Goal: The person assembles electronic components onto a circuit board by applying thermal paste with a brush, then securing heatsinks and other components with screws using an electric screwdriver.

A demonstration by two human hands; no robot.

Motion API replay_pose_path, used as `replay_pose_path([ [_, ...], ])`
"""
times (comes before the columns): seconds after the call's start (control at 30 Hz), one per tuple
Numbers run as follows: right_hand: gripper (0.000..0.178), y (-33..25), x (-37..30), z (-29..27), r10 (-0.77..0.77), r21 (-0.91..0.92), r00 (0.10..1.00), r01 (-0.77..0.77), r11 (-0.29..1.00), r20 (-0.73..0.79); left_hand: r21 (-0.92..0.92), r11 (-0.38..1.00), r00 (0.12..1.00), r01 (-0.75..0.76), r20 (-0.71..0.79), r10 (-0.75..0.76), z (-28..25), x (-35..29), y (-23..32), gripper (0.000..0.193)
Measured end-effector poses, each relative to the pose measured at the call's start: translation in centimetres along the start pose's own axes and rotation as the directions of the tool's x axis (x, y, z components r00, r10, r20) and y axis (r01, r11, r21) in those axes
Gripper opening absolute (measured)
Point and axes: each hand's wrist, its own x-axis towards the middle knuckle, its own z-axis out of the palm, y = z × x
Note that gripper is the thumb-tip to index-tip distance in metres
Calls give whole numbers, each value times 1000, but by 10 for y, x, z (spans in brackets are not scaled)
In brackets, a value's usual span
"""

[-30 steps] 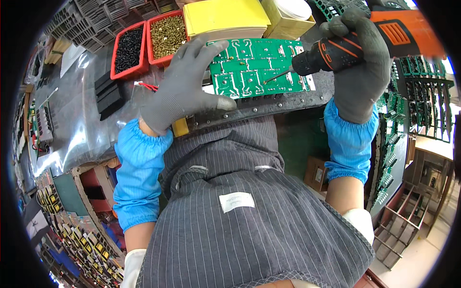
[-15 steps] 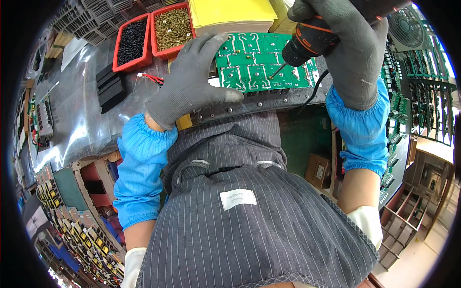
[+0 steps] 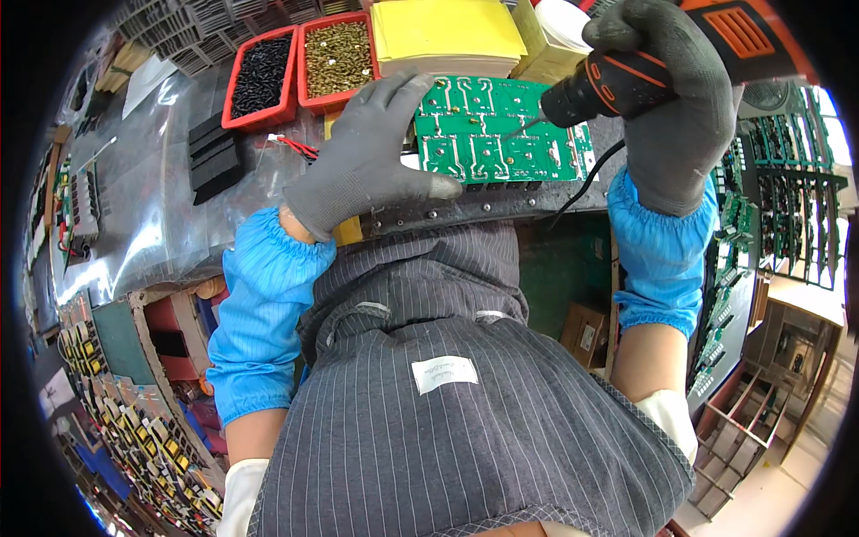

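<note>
Left hand: gray-gloved [image 3: 358,166], spread wide, thumb at the near edge of the circuit board [image 3: 465,130], index fingertip by its far left corner.
Right hand: gray-gloved [image 3: 680,121], curled around a power drill [image 3: 626,82], fingers wrapped over its body.
Change, drill: half a second ago it was tipped up, its rear dark and cut off; now it lies flatter, with the orange housing in plain view beyond the right wrist.
Change, bit: the drill bit [image 3: 523,131] met the near half of the board then; its tip now sits a little farther from the wearer (whether it touches, I cannot tell).
Unchanged: left hand at the same end of the board.
Board position: directly right of the left palm, reaching between thumb and index; to the left of the right hand, below the chuck. Rests over a dark fixture [image 3: 501,206] with screw heads along its near edge.
Board look: green, rectangular, silvery solder tracks, small round screw spots, a pale strip toward the right end.
Beyond left fingers: red bin of brass-colored screws [image 3: 338,61].
Left of left hand: red wires [image 3: 297,146].
Near side of right hand: black cord [image 3: 586,186].
</note>
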Motion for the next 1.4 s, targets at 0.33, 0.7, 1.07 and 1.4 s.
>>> replay_pose_path([
  [0.33,43,50,-6,-14,-110,176,982,82,981,153,-224,975,982,-6,-186,-37,-6,-12,6,70],
  [0.7,55,27,-21,-22,-125,222,989,105,969,75,-211,974,943,-76,-333,1,15,-4,21,27],
  [1.07,65,23,-22,-25,-83,267,992,56,962,93,-234,968,934,-92,-358,2,15,-4,22,19],
  [1.4,62,27,-19,-24,-107,349,992,79,934,62,-593,805,948,18,-245,-202,17,-15,17,21],
])
